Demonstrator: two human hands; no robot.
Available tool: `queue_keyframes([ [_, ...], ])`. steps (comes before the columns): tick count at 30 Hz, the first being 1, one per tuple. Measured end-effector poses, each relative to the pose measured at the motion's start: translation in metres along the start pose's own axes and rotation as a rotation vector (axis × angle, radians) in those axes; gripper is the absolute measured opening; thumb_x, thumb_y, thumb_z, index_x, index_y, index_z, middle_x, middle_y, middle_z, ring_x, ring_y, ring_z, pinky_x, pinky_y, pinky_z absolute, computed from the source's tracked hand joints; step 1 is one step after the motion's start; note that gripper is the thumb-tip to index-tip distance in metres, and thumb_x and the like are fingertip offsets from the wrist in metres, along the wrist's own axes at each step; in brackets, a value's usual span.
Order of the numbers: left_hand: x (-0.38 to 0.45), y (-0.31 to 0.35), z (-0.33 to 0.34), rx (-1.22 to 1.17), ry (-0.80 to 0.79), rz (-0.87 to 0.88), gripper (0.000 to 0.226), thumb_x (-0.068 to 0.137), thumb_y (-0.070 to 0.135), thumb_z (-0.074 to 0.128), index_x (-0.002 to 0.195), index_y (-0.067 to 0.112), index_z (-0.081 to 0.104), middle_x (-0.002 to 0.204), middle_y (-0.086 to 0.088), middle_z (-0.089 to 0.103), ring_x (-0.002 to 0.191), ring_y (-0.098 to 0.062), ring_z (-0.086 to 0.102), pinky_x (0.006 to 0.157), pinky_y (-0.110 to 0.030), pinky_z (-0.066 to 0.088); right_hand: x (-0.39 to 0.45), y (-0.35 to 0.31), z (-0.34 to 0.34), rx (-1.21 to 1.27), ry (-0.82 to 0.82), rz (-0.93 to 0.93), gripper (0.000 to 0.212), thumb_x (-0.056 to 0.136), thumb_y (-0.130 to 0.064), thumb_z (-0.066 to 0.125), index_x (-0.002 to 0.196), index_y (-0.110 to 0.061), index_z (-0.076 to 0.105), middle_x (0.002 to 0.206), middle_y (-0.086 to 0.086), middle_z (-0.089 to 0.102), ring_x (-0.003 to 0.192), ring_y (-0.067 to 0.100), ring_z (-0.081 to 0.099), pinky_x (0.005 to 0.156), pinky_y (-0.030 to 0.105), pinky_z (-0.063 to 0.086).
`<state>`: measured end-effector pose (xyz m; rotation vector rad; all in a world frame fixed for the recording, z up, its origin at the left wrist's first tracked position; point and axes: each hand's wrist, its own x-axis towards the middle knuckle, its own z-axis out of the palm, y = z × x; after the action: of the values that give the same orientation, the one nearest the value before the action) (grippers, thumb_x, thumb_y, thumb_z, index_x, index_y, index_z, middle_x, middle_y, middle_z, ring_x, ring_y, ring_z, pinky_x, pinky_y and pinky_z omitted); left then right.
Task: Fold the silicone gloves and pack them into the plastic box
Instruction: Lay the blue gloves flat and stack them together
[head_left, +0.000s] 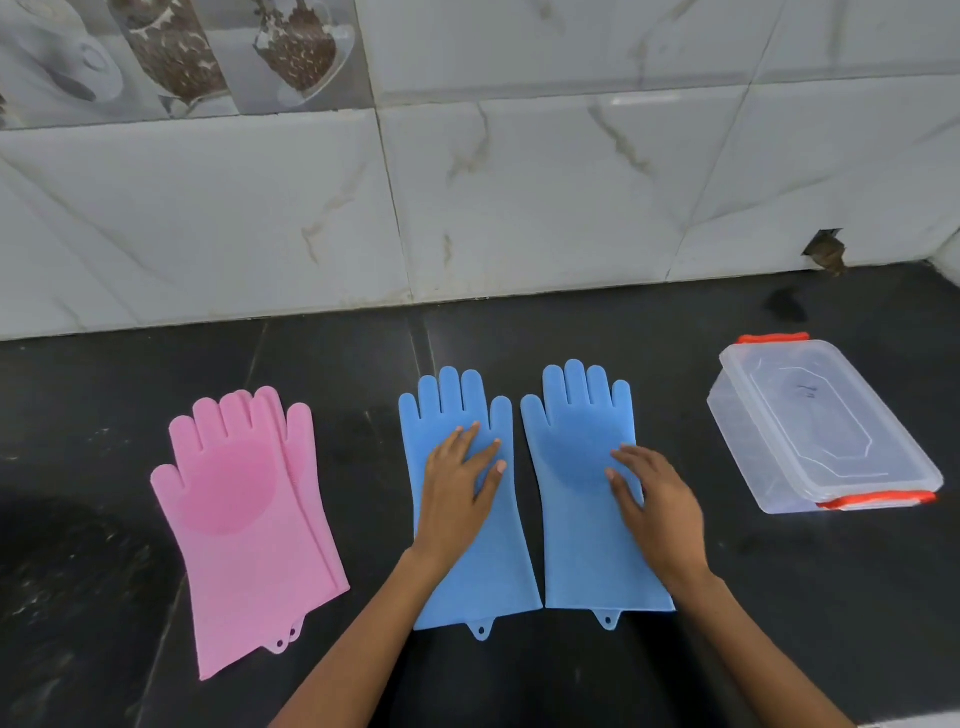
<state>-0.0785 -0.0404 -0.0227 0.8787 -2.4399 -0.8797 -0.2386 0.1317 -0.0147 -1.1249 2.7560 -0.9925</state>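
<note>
While both hands (561, 488) press flat, two blue gloves (584, 499) lie unfolded.

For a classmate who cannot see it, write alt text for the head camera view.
A person's left hand and right hand rest flat on two blue silicone gloves lying side by side on a black stone counter. A stacked pair of pink silicone gloves lies to the left; a lidded clear plastic box with orange clips sits to the right.

Blue gloves: left one (470, 551) and right one (582, 519) flat, unfolded, side by side before me.
Pink gloves (244, 525): two stacked, flat, at my left.
Plastic box (821, 426): clear, lidded, orange clips, at my right.
</note>
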Motion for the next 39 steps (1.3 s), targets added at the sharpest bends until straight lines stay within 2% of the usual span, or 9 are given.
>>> queue_keyframes([
  [4,0.026,0.041,0.007,-0.017,0.068,0.048,0.024,0.09,0.024,0.063,0.107,0.011,0.071,0.115,-0.008,0.062,0.11,-0.02,0.052,0.094,-0.032,0.045,-0.029,0.02,-0.032,0.067,-0.09,0.19,0.011,0.08,-0.033,0.071,0.088,-0.026,0.07,0.086,-0.011,0.069,0.071,0.001,0.063,0.061,0.022,0.052],
  [10,0.054,0.105,0.058,-0.131,-0.178,0.075,0.013,0.081,0.013,0.072,0.083,0.001,0.074,0.082,-0.013,0.069,0.077,-0.021,0.061,0.074,-0.027,0.049,-0.052,0.025,-0.043,0.129,-0.225,0.32,0.013,0.069,-0.034,0.081,0.073,-0.027,0.071,0.064,-0.014,0.066,0.06,0.001,0.061,0.052,0.016,0.042],
  [14,0.06,0.123,0.083,-0.109,-0.231,-0.044,0.039,0.076,0.019,0.077,0.056,-0.001,0.051,0.06,-0.013,0.051,0.057,-0.022,0.046,0.065,-0.032,0.043,-0.055,0.025,-0.042,0.178,-0.214,0.379,0.015,0.066,-0.027,0.083,0.075,-0.023,0.072,0.065,-0.011,0.066,0.061,0.004,0.063,0.057,0.024,0.052],
  [17,0.06,0.131,0.094,-0.046,-0.175,-0.077,0.038,0.076,0.021,0.077,0.058,0.007,0.047,0.06,-0.009,0.05,0.056,-0.017,0.045,0.058,-0.026,0.04,-0.056,0.025,-0.044,0.248,-0.208,0.429,0.019,0.065,-0.022,0.084,0.081,-0.019,0.073,0.068,-0.009,0.068,0.064,0.005,0.064,0.062,0.028,0.056],
  [22,0.061,0.137,0.097,-0.015,-0.122,-0.104,0.04,0.08,-0.002,0.063,0.05,0.007,0.04,0.052,-0.009,0.046,0.056,-0.024,0.051,0.067,-0.041,0.053,-0.057,0.025,-0.045,0.371,-0.203,0.474,0.022,0.068,-0.015,0.082,0.088,-0.01,0.074,0.072,0.001,0.071,0.066,0.014,0.067,0.062,0.03,0.058],
  [25,0.063,0.131,0.091,-0.058,-0.107,-0.096,0.02,0.081,-0.003,0.062,0.061,-0.006,0.062,0.065,-0.02,0.063,0.063,-0.027,0.061,0.067,-0.032,0.054,-0.056,0.02,-0.049,0.468,-0.203,0.482,0.021,0.072,-0.013,0.08,0.092,-0.01,0.075,0.073,0.003,0.072,0.069,0.016,0.069,0.059,0.025,0.058],
  [28,0.063,0.123,0.074,-0.147,-0.058,-0.1,0.015,0.082,0.0,0.063,0.07,-0.003,0.072,0.07,-0.017,0.069,0.063,-0.019,0.062,0.064,-0.021,0.051,-0.054,0.006,-0.054,0.547,-0.219,0.468,0.02,0.075,-0.014,0.078,0.095,-0.014,0.075,0.073,-0.001,0.073,0.069,0.01,0.07,0.057,0.02,0.057],
  [34,0.062,0.092,0.0,-0.344,0.09,-0.176,0.01,0.077,0.001,0.066,0.072,0.003,0.075,0.07,-0.012,0.072,0.066,-0.024,0.069,0.072,-0.038,0.06,-0.047,-0.053,-0.05,0.59,-0.233,0.331,0.025,0.081,-0.017,0.071,0.106,-0.015,0.072,0.087,-0.002,0.072,0.08,0.013,0.069,0.069,0.031,0.06],
  [39,0.037,0.026,-0.064,-0.44,0.26,-0.339,0.01,0.073,0.006,0.071,0.065,0.012,0.074,0.064,-0.01,0.071,0.065,-0.026,0.071,0.073,-0.041,0.06,-0.055,-0.117,-0.008,0.419,-0.261,0.076,0.026,0.083,-0.019,0.07,0.109,-0.016,0.071,0.094,-0.001,0.066,0.076,0.01,0.064,0.076,0.025,0.054],
])
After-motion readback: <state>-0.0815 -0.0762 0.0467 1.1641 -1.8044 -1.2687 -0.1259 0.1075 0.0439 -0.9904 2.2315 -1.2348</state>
